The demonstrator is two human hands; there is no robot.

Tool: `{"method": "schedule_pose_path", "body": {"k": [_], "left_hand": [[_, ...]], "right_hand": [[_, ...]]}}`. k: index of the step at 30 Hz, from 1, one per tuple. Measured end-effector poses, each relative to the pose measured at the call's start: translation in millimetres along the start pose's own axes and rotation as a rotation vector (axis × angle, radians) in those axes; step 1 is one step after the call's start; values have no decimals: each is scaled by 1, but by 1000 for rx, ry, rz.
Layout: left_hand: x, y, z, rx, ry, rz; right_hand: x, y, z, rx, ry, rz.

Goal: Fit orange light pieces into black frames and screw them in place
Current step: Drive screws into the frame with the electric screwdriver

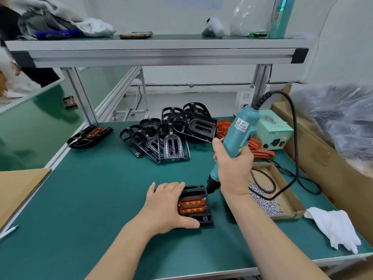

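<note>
1. Left hand (167,207) lies over the left part of a black frame (205,219). Its fingers are nearly straight across the top and its thumb is set against the near edge. It presses rather than grips.
2. That frame rests flat on the green bench (101,199), near centre, with an orange piece (191,206) seated in it.
3. Right hand (234,164) is wrapped fully round a teal driver (240,134), held tilted with its top leaning far and right. The bit meets the far right corner of the orange piece, where a screw head shows.
4. A black cable (294,138) runs from the driver's top, arcs right and drops to the bench.
5. Just right of the right wrist sits a shallow cardboard tray (290,199) holding loose screws (262,199). Part of the cable loops through it.
6. A white cloth (335,225) lies near the right edge, just beside the tray's near corner.
7. A pile of frames (181,136) lies at far centre, jumbled and overlapping.
8. Spare orange parts (260,148) are stacked right of the pile, partly behind the driver.
9. A pale green power box (272,132) stands far right, with a red light lit on its front.
10. At far left, well apart from the pile, lies a second unit (88,136), black with orange showing in it.
11. A metal shelf (161,51) spans above the bench.
12. A cardboard sheet (18,188) overhangs at near left.
</note>
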State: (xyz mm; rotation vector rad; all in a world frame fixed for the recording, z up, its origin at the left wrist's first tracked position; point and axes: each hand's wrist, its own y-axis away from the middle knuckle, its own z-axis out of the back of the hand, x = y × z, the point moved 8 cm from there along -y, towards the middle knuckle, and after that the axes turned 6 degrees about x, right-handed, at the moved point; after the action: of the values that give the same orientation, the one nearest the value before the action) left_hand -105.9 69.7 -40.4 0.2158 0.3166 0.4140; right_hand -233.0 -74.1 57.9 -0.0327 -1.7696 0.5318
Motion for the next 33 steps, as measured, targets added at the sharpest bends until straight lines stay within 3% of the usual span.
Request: {"method": "schedule_pose_path", "body": {"k": [33], "left_hand": [[0,0,0,-27,63,-22]], "right_hand": [[11,15,-24,126,177,174]]}}
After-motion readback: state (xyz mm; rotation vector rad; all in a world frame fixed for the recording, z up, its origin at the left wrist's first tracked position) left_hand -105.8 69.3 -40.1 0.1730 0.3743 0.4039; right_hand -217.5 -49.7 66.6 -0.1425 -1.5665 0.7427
